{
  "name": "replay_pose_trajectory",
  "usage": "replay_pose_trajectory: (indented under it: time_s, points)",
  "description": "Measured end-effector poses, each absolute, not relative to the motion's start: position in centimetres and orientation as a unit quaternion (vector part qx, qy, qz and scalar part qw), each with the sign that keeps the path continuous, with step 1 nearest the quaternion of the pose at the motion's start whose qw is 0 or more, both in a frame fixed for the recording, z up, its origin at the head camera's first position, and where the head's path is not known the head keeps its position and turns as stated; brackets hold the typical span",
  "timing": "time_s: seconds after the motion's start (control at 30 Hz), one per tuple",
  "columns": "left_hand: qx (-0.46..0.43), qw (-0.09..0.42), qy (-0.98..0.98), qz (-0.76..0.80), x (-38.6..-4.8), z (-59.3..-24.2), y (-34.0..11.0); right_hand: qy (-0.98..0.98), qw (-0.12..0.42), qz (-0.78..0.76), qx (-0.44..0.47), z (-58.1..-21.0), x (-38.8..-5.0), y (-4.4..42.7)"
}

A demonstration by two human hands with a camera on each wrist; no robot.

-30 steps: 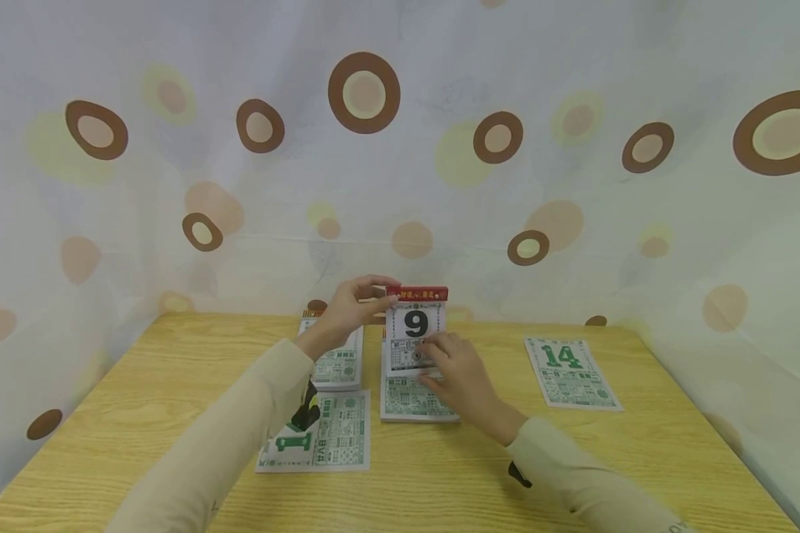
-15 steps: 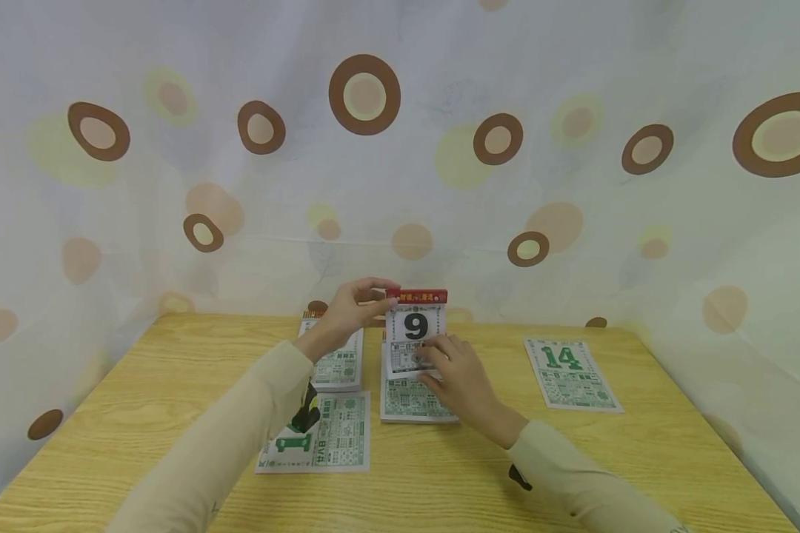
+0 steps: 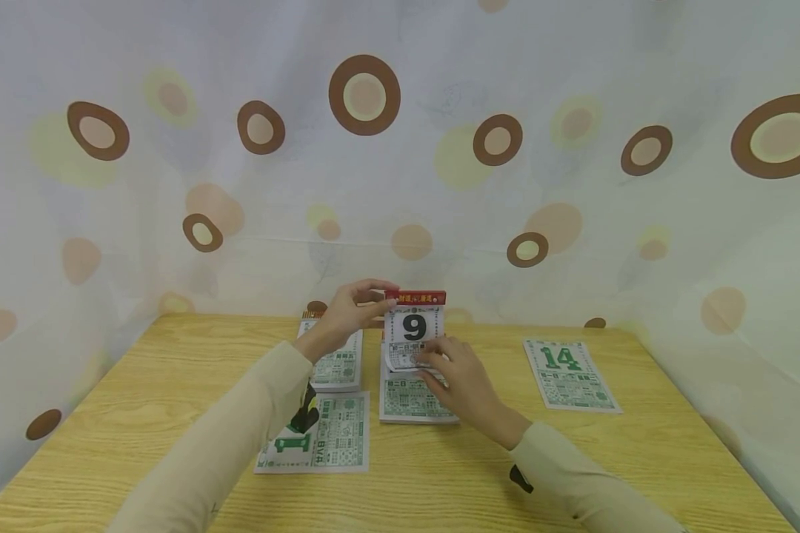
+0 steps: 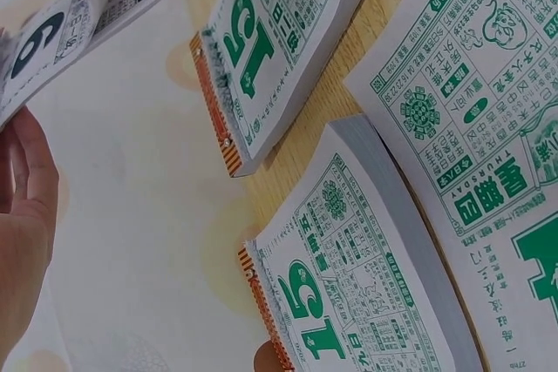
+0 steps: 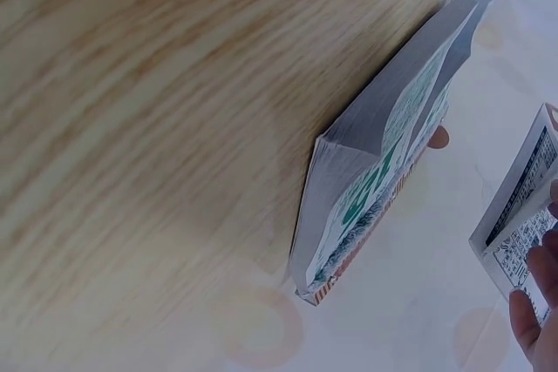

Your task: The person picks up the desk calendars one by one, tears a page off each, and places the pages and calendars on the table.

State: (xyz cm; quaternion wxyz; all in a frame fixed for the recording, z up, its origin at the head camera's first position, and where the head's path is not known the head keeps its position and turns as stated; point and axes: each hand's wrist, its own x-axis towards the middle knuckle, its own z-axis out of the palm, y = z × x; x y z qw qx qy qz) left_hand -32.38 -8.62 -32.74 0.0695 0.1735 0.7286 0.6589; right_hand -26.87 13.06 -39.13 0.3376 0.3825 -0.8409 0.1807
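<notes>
A small tear-off calendar (image 3: 415,324) with a red header strip and a black 9 is held up above the table. My left hand (image 3: 348,312) grips it by the upper left edge, thumb in front. At its lower right, my right hand (image 3: 463,381) pinches the top leaf, whose bottom edge curls away from the leaves beneath; this gap shows in the right wrist view beside the hand (image 5: 545,294). Under the small calendar lies a thick green-printed calendar block (image 3: 418,403). Another such block (image 3: 348,370), numbered 15 in the left wrist view, lies left of it, partly behind my left wrist.
A loose green calendar leaf (image 3: 343,437) lies sideways at the front left, partly under my left sleeve. Another leaf (image 3: 576,381), marked 14, lies at the right. A patterned curtain (image 3: 413,185) rises behind the wooden table (image 3: 453,488).
The top leaf's lower edge has been lifted and bent upward by my right hand. My left hand keeps its grip, and the small calendar has sunk very slightly.
</notes>
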Motion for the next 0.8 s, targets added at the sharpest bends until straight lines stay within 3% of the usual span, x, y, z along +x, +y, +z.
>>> replay_pose_trajectory:
  time_s: [0.47,0.8]
  points:
    - [0.167,0.072,0.727,0.662,-32.42,-33.0,-8.73,-0.831,0.327,0.241,0.381,-39.0,-26.86,13.04]
    - [0.156,0.071,0.734,0.657,-32.45,-33.1,-8.87,-0.817,0.233,0.389,0.355,-38.76,-27.15,13.71]
